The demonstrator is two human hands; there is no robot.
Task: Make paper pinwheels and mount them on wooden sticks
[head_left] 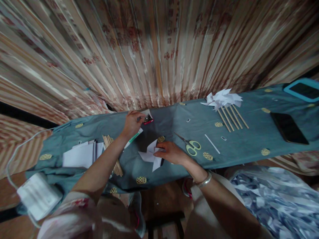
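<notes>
My right hand (pixel 171 152) pinches the centre of a white paper pinwheel (pixel 150 156) between thumb and fingers, just above the cloth. At the back edge, my left hand (pixel 133 124) is at a small open box (pixel 149 121) with a red edge, full of small shiny metal pieces that look like pins. Its fingertips are drawn together at the box's left side; what they hold, if anything, is too small to make out. A green and white pen-like tube (pixel 134 137) lies below the left wrist. Right of the pinwheel lie scissors (pixel 191 146) with pale green handles.
Wooden sticks (pixel 117 166) and stacked white paper (pixel 79 155) lie left, partly behind my left forearm. Several finished pinwheels (pixel 224 99) on sticks lie at the back right. A paper strip (pixel 212 143), a black phone (pixel 289 128) and a blue-framed device (pixel 302 89) are farther right. A curtain (pixel 159 56) hangs behind.
</notes>
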